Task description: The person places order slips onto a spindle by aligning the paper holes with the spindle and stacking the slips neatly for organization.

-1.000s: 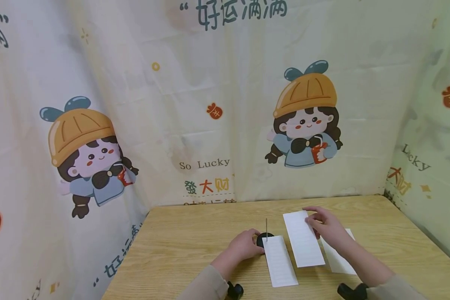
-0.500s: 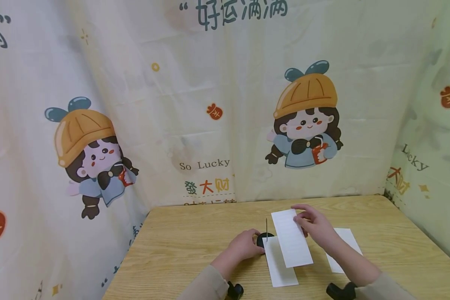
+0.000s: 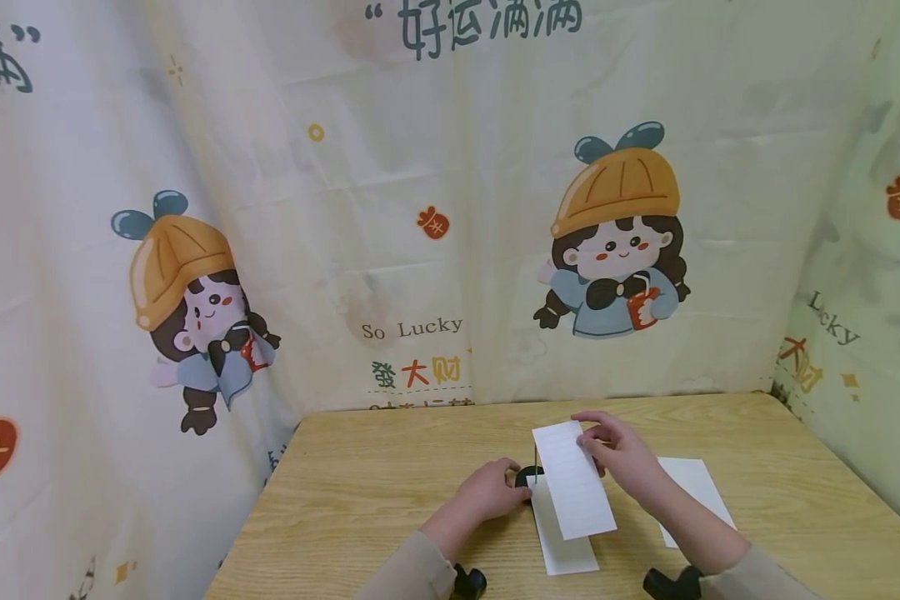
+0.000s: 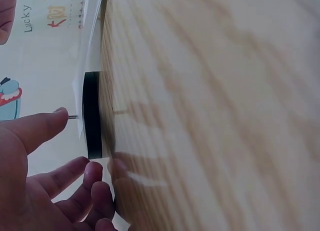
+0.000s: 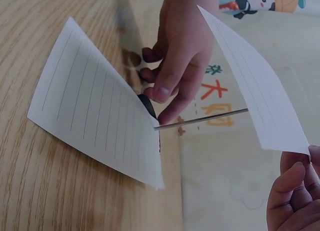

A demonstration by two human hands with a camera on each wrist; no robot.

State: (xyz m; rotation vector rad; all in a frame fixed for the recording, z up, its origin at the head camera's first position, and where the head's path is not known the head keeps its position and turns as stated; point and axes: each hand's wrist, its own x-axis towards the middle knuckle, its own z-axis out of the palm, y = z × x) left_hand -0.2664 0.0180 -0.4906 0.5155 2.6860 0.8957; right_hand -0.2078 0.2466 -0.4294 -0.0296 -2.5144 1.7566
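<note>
My left hand [image 3: 491,490] holds the round black base [image 4: 93,116] of a paper spike at its edge, the thumb close to the rod in the left wrist view. From the base rises a thin metal rod [image 5: 200,120]. One lined paper slip [image 5: 95,101] is threaded low on it and reaches out over the wood. Between thumb and fingers my right hand [image 3: 621,454] pinches a second lined slip [image 3: 576,483], raised above the first. This slip meets the rod's upper end; whether the tip has pierced it is hidden.
Another white slip [image 3: 701,492] lies on the wooden table [image 3: 360,483], partly under the right forearm. A printed curtain [image 3: 390,250] hangs behind the table and along its sides. Black wrist straps [image 3: 468,581] show at both sleeves.
My right hand has carried its slip leftward, from beside the spike to over the rod and the lower slip. My left hand has stayed at the base.
</note>
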